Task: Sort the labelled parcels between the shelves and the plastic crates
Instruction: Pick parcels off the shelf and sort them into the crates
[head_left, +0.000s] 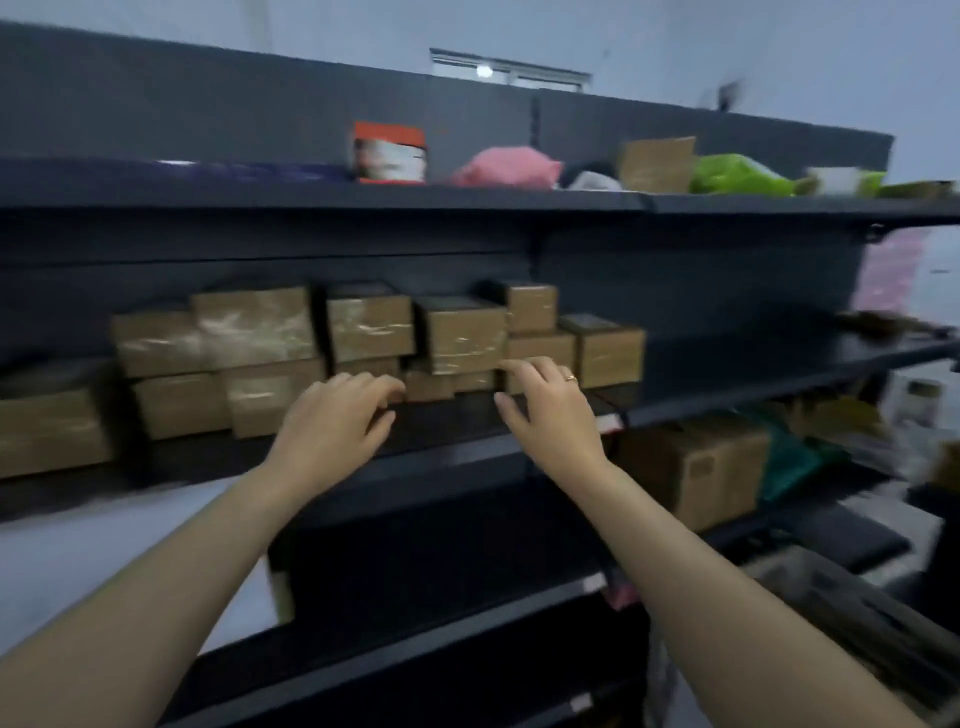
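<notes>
Several brown taped cardboard parcels (363, 332) are stacked in two layers on the middle shelf (457, 431) of a dark metal rack. My left hand (332, 426) reaches to the shelf's front edge, fingers curled and spread, just below a low parcel (428, 387). My right hand (550, 405), with a ring on it, is beside it to the right, fingers apart, fingertips touching the bottom edge of the taped parcel (462, 338) in the middle. Neither hand holds a parcel. The picture is blurred.
The top shelf (322, 200) carries a red-and-white box (389, 153), a pink bag (504, 166), a brown box (657, 163) and a green bag (737, 176). Lower right, a large cardboard box (696, 467) and a dark green bag (789, 462) sit on a lower shelf.
</notes>
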